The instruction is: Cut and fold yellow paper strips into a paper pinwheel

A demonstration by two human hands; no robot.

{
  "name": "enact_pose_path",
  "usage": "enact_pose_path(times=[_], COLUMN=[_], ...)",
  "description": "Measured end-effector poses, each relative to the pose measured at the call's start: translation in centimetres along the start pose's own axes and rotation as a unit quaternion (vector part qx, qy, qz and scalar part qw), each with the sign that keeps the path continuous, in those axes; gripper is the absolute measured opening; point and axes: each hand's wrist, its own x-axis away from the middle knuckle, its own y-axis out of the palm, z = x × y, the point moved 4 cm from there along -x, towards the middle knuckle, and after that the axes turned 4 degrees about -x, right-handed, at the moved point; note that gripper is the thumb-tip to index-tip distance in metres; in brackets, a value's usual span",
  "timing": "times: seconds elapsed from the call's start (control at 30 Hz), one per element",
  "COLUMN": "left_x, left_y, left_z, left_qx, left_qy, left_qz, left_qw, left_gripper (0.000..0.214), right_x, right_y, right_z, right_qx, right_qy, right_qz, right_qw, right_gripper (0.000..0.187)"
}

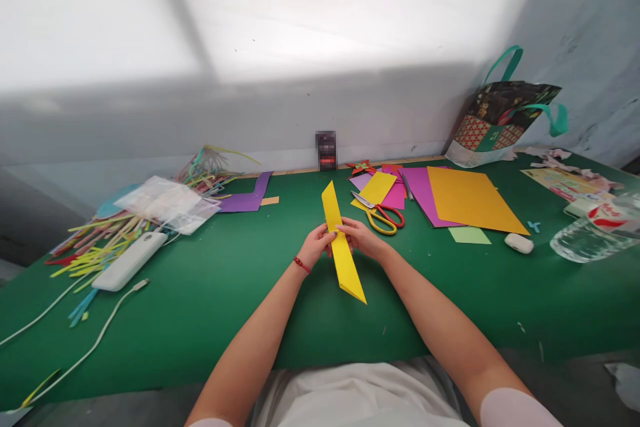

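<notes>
A long folded strip of yellow paper [343, 259] stands slanted above the green table [225, 280], its far end pointing away from me. My left hand [316, 245], with a red band at the wrist, pinches the strip's left edge near its middle. My right hand [361, 237] grips the same spot from the right side. Both hands are closed on the paper, fingertips nearly touching.
Scissors [381, 216] with yellow and red handles lie just beyond my right hand beside yellow, pink, purple and orange sheets [470, 199]. At the left are coloured paper strips [100, 247], a plastic bag, a white power bank [129, 261] with cable. A plastic bottle [595, 233] and gift bag [500, 121] are at the right.
</notes>
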Motion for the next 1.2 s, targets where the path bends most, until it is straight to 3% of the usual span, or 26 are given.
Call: enact_pose_path(times=[0.1,0.27,0.5,0.73,0.97,1.07,1.2], left_x=[0.0,-0.2,0.1,0.3,1.2,1.6,1.9], left_y=[0.2,0.0,0.5,1.2,2.3,2.7,2.9], left_z=[-0.1,0.2,-0.4,-0.4,0.4,0.7,1.1], left_qx=[-0.001,-0.015,-0.021,0.001,-0.004,0.003,-0.002], left_qy=[0.001,-0.002,-0.065,-0.062,-0.049,-0.064,-0.05], left_qz=[-0.018,0.009,-0.048,-0.055,-0.138,-0.174,-0.178], left_qw=[1.0,1.0,0.996,0.997,0.989,0.983,0.983], left_gripper=[0.05,0.043,0.033,0.038,0.047,0.045,0.046], right_x=[-0.1,-0.6,-0.8,-0.3,-0.2,-0.1,0.0], right_y=[0.0,-0.1,-0.6,-0.1,-0.4,-0.4,-0.1], right_z=[-0.1,0.2,-0.1,-0.5,-0.5,-0.5,-0.2], right_qx=[0.013,0.046,0.114,0.09,0.124,0.112,0.062], right_qy=[-0.02,-0.04,-0.071,-0.078,-0.091,-0.076,-0.021], right_qz=[0.007,0.018,0.083,0.094,0.101,0.122,0.113], right_qw=[1.0,0.998,0.987,0.988,0.983,0.983,0.992], right_gripper=[0.033,0.037,0.035,0.044,0.043,0.047,0.048])
